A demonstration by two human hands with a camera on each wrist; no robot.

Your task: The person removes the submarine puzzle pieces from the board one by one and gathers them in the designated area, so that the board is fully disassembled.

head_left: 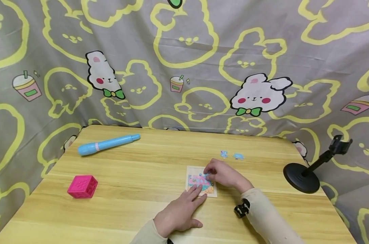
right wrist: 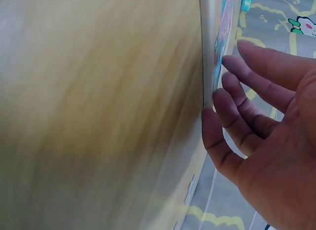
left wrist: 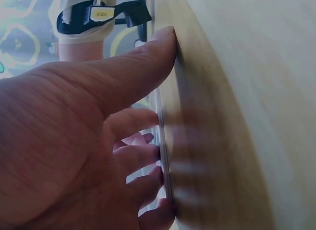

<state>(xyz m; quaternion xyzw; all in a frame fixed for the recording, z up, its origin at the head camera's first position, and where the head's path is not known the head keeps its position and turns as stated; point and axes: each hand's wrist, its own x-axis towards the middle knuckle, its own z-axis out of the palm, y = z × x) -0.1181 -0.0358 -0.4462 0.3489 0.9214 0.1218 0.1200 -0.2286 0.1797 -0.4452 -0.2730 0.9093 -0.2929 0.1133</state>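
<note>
A small jigsaw puzzle in a pale frame (head_left: pixel 191 169) lies on the table, its picture pink, blue and orange. My left hand (head_left: pixel 180 210) rests with spread, fairly straight fingers over the frame's lower edge. In the left wrist view, the thumb (left wrist: pixel 143 62) stands apart from the other fingers, its tip at the tabletop. My right hand (head_left: pixel 223 173) reaches over the puzzle's upper right, fingertips at a blue part of the picture. From the right wrist view, its fingers (right wrist: pixel 232 116) are loosely bent against the frame's edge, with a gap between thumb and forefinger.
Two loose blue puzzle pieces, one (head_left: pixel 223 154) left of the other (head_left: pixel 238 156), lie beyond the right hand. A black phone stand (head_left: pixel 301 178) is at the right. At the left are a blue pen-shaped tube (head_left: pixel 108 144) and a pink block (head_left: pixel 82 186). A patterned curtain (head_left: pixel 160 101) hangs behind.
</note>
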